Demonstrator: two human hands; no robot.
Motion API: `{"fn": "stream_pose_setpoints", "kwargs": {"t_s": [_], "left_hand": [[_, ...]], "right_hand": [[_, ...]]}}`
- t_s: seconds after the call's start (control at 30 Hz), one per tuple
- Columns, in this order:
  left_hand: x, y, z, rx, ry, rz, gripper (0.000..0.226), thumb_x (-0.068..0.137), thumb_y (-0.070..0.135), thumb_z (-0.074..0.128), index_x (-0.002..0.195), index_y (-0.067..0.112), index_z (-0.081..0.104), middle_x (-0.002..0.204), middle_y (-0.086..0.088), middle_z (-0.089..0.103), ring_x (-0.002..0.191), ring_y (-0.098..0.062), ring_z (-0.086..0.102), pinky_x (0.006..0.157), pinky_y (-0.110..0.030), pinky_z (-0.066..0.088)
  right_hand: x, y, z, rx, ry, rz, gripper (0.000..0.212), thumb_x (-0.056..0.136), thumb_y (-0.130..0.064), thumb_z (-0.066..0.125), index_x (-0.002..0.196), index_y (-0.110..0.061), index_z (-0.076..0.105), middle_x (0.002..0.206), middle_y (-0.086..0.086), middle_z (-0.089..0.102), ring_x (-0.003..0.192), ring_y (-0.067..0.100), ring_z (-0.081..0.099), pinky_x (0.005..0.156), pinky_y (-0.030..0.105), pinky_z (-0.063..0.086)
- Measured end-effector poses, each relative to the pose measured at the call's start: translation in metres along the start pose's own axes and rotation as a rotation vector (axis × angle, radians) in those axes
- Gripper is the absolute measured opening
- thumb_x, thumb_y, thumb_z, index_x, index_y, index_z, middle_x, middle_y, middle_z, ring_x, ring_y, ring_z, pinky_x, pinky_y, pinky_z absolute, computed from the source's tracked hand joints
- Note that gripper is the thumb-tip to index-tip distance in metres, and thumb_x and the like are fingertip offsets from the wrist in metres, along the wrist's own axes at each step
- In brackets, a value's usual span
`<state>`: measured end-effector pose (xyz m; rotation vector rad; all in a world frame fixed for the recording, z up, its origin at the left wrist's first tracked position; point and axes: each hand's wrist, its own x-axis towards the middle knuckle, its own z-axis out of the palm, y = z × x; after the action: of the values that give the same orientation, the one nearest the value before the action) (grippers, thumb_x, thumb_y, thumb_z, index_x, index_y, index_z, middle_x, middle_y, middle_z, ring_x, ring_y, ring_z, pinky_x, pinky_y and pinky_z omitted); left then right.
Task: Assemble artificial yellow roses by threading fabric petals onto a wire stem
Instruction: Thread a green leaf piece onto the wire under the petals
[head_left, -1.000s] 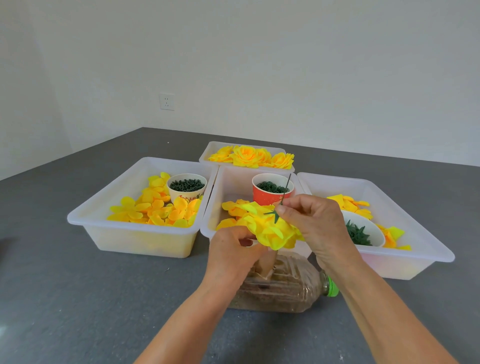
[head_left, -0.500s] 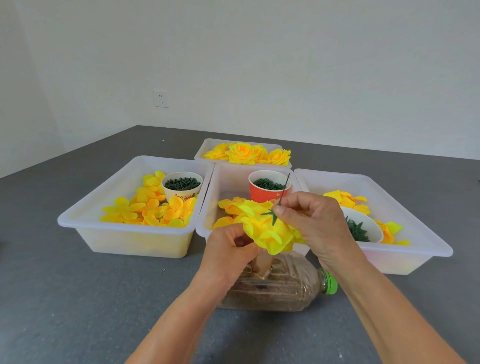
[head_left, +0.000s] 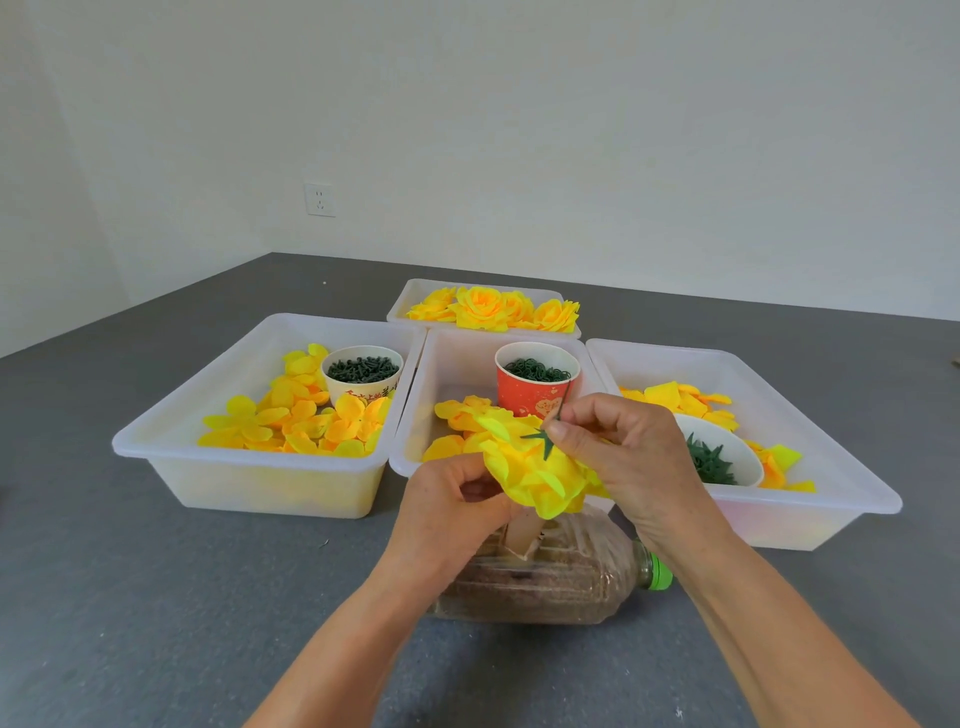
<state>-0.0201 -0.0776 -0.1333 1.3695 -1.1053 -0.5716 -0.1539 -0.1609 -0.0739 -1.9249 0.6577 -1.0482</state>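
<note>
A half-built yellow rose (head_left: 535, 467) of layered fabric petals is held upside down above the bottle. My left hand (head_left: 449, 512) grips it from below, fingers curled under the petals. My right hand (head_left: 618, 447) pinches a green star-shaped calyx (head_left: 543, 440) against the petals, on the thin wire stem (head_left: 565, 402) that sticks up past the fingers. Loose yellow petals (head_left: 301, 415) fill the left bin. Finished roses (head_left: 493, 307) lie in the far bin.
Three white bins (head_left: 270, 486) stand side by side on the grey table, a fourth behind. A cream cup (head_left: 362, 371), a red cup (head_left: 535, 387) and a white bowl (head_left: 722, 457) hold green parts. A plastic bottle (head_left: 545, 582) of brown grains lies under my hands.
My hands and the rose have stayed nearly still. The view has tilted slightly, so everything sits a little lower and to the left in frame.
</note>
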Motion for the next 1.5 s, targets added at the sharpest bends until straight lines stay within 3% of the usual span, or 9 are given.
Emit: {"fn": "stream_pose_setpoints", "kwargs": {"t_s": [0.2,0.37,0.7,0.87,0.97,1.07,1.2,1.33,1.5], "left_hand": [[0.001,-0.001,-0.001,-0.003,-0.002,-0.018,0.021,0.07,0.014,0.077,0.081,0.032,0.075,0.082,0.007,0.074,0.083,-0.011,0.068,0.078,-0.028,0.055],[0.0,0.0,-0.002,0.023,-0.029,-0.045,0.02,0.069,0.017,0.08,0.085,0.008,0.072,0.084,-0.014,0.071,0.086,-0.034,0.064,0.083,-0.049,0.051],[0.001,0.001,-0.003,0.057,-0.062,-0.024,0.022,0.071,0.018,0.079,0.089,0.008,0.071,0.089,-0.013,0.07,0.09,-0.034,0.064,0.083,-0.052,0.051],[-0.001,0.005,0.0,-0.063,-0.029,-0.011,0.012,0.076,0.015,0.076,0.085,0.023,0.074,0.085,-0.007,0.073,0.081,-0.016,0.064,0.082,-0.042,0.052],[-0.001,0.007,0.003,-0.103,0.006,-0.024,0.008,0.076,0.011,0.074,0.079,0.018,0.075,0.084,-0.014,0.072,0.078,-0.016,0.061,0.08,-0.043,0.052],[-0.001,0.012,0.005,-0.14,0.007,-0.052,0.008,0.074,0.006,0.075,0.072,0.014,0.075,0.08,-0.017,0.07,0.075,-0.017,0.058,0.075,-0.034,0.048],[0.0,0.017,0.007,-0.209,0.007,-0.099,0.02,0.074,-0.004,0.072,0.068,0.015,0.071,0.064,0.01,0.068,0.064,-0.001,0.059,0.062,-0.012,0.047],[0.001,0.019,0.006,-0.218,0.001,-0.137,0.016,0.075,-0.005,0.071,0.07,0.011,0.072,0.064,0.007,0.069,0.062,-0.002,0.059,0.062,-0.012,0.048],[0.002,0.019,0.0,-0.147,-0.045,-0.133,0.016,0.075,0.003,0.074,0.071,0.018,0.074,0.072,0.005,0.072,0.069,-0.003,0.062,0.066,-0.012,0.05]], "right_hand": [[-0.001,0.002,0.002,-0.005,-0.004,-0.033,0.024,0.08,-0.009,0.07,0.066,-0.029,0.068,0.062,-0.019,0.065,0.06,-0.009,0.055,0.059,0.006,0.041],[0.004,-0.002,-0.001,-0.009,0.04,-0.043,0.022,0.08,-0.011,0.07,0.067,-0.029,0.068,0.062,-0.019,0.066,0.062,-0.006,0.057,0.061,0.011,0.044],[0.006,-0.007,0.0,-0.033,0.034,-0.04,0.021,0.08,-0.012,0.07,0.069,-0.029,0.069,0.069,-0.012,0.069,0.067,-0.001,0.061,0.064,0.014,0.048],[0.006,-0.008,-0.001,-0.039,0.026,-0.035,0.022,0.08,-0.012,0.07,0.068,-0.03,0.068,0.069,-0.014,0.069,0.068,-0.002,0.061,0.066,0.018,0.048],[0.007,-0.01,0.0,-0.032,0.028,-0.038,0.022,0.08,-0.011,0.07,0.068,-0.028,0.069,0.072,-0.009,0.07,0.069,0.002,0.061,0.067,0.023,0.049],[0.011,-0.016,-0.002,0.012,0.053,-0.036,0.021,0.08,-0.01,0.07,0.068,-0.027,0.069,0.067,-0.009,0.07,0.066,0.004,0.06,0.066,0.027,0.049],[0.017,-0.023,-0.006,0.029,0.075,-0.056,0.022,0.081,-0.009,0.069,0.068,-0.027,0.068,0.06,-0.017,0.066,0.059,-0.005,0.054,0.058,0.013,0.043],[0.022,-0.03,-0.009,0.061,0.11,-0.065,0.022,0.081,-0.008,0.069,0.067,-0.024,0.068,0.059,-0.014,0.064,0.056,-0.005,0.052,0.056,0.011,0.042],[0.024,-0.032,-0.013,0.14,0.117,-0.052,0.016,0.081,-0.01,0.069,0.069,-0.021,0.069,0.058,-0.01,0.064,0.055,0.002,0.051,0.055,0.016,0.042]]}}
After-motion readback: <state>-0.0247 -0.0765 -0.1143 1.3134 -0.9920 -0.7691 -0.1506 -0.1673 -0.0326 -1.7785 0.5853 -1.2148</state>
